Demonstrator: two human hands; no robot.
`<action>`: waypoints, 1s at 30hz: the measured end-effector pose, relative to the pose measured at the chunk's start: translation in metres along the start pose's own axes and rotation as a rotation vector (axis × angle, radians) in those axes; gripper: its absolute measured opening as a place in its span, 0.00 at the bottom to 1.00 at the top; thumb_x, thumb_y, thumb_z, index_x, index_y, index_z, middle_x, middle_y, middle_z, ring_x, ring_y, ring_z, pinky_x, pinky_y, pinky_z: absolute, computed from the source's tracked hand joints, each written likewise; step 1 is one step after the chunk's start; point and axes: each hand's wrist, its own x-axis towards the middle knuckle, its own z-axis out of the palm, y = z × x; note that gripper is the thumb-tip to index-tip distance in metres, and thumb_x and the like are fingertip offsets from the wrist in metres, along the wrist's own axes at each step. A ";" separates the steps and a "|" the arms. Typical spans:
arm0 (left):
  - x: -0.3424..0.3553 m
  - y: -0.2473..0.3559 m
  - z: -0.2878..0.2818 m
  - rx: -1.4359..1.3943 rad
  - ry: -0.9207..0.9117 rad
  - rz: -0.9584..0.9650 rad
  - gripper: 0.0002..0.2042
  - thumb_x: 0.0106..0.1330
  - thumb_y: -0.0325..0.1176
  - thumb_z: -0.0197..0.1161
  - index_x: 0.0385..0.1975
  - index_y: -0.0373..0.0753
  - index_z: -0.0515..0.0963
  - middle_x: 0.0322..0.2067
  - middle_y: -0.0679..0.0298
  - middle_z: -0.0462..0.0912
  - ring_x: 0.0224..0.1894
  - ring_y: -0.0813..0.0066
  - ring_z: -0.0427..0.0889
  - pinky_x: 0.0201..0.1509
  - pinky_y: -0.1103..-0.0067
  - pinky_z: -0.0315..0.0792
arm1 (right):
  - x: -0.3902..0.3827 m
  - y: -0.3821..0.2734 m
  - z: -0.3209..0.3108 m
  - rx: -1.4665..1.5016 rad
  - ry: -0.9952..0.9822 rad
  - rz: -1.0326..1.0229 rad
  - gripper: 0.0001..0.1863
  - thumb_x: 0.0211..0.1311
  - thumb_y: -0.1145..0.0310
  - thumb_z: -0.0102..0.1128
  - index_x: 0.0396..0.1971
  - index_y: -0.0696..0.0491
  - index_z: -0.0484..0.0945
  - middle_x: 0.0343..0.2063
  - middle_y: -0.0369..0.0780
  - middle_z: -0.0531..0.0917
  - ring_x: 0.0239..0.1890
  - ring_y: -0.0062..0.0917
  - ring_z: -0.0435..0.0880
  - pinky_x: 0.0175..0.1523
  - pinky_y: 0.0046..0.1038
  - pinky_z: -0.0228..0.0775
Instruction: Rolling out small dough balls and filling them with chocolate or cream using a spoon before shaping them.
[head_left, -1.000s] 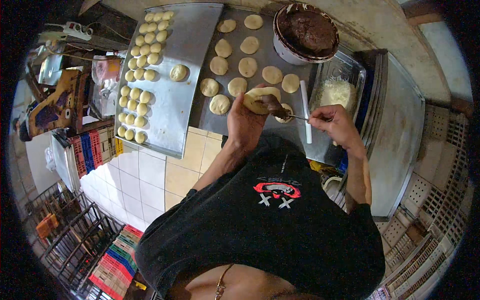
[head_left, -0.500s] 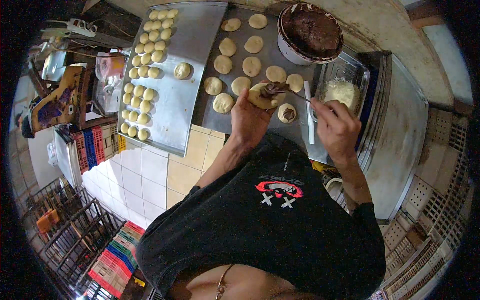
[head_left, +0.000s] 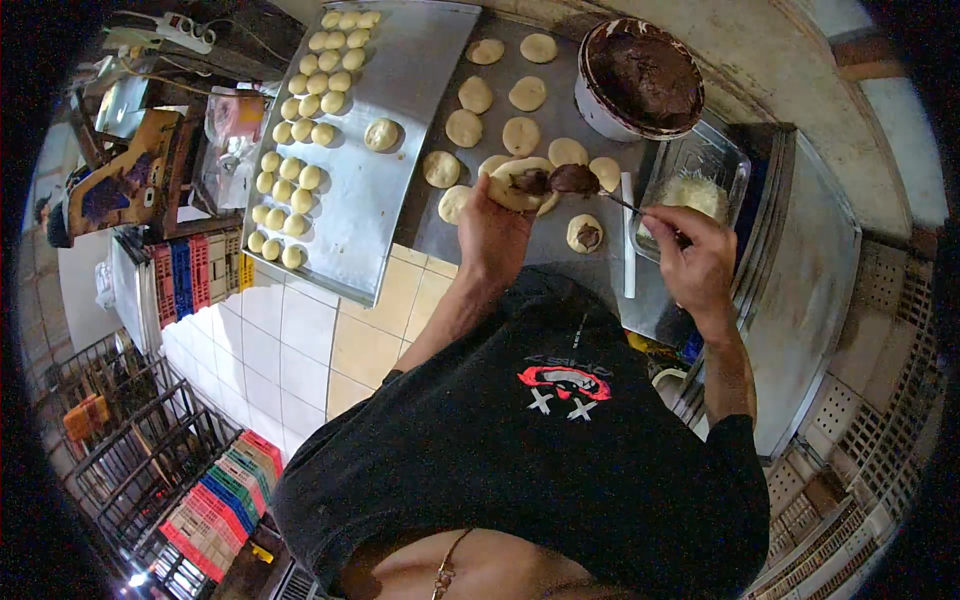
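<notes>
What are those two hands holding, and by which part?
The left hand holds a round, flattened, pale-yellow dough piece, thumb at its left edge. The right hand grips a thin metal utensil by its handle.

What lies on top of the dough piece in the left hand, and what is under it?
On the dough piece sits dark brown filling. Beneath the dough is the left hand; the dough's underside and most fingers are covered, so they cannot be seen.

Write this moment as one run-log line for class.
left hand: holding dough with brown paste | right hand: gripping paste-tipped utensil | nearby: bucket, flat dough rounds
</notes>
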 end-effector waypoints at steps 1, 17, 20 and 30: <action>0.000 -0.004 -0.002 0.080 -0.019 0.048 0.22 0.77 0.42 0.32 0.58 0.31 0.62 0.57 0.51 0.71 0.61 0.57 0.69 0.68 0.62 0.62 | 0.000 0.004 0.004 0.081 -0.051 0.051 0.06 0.57 0.74 0.65 0.33 0.59 0.84 0.20 0.36 0.81 0.23 0.15 0.78 0.28 0.22 0.70; 0.050 -0.024 -0.129 2.012 -0.071 0.450 0.23 0.62 0.32 0.58 0.56 0.32 0.65 0.49 0.46 0.73 0.49 0.44 0.74 0.50 0.62 0.71 | 0.049 0.094 -0.011 0.188 0.263 0.287 0.08 0.61 0.67 0.64 0.38 0.52 0.84 0.24 0.35 0.83 0.25 0.18 0.78 0.31 0.21 0.69; 0.090 -0.040 -0.123 2.005 -0.253 0.415 0.25 0.60 0.29 0.56 0.58 0.32 0.64 0.54 0.42 0.70 0.54 0.41 0.71 0.57 0.59 0.67 | 0.090 0.125 -0.030 -0.266 0.256 0.049 0.13 0.57 0.72 0.63 0.42 0.48 0.83 0.33 0.41 0.85 0.33 0.31 0.85 0.35 0.29 0.75; 0.117 -0.030 -0.119 2.453 -0.334 0.231 0.10 0.58 0.29 0.59 0.38 0.34 0.77 0.41 0.55 0.78 0.48 0.56 0.75 0.52 0.61 0.67 | 0.156 0.161 -0.047 -0.820 -0.611 -0.217 0.16 0.45 0.77 0.60 0.37 0.48 0.84 0.30 0.40 0.84 0.36 0.36 0.84 0.39 0.36 0.76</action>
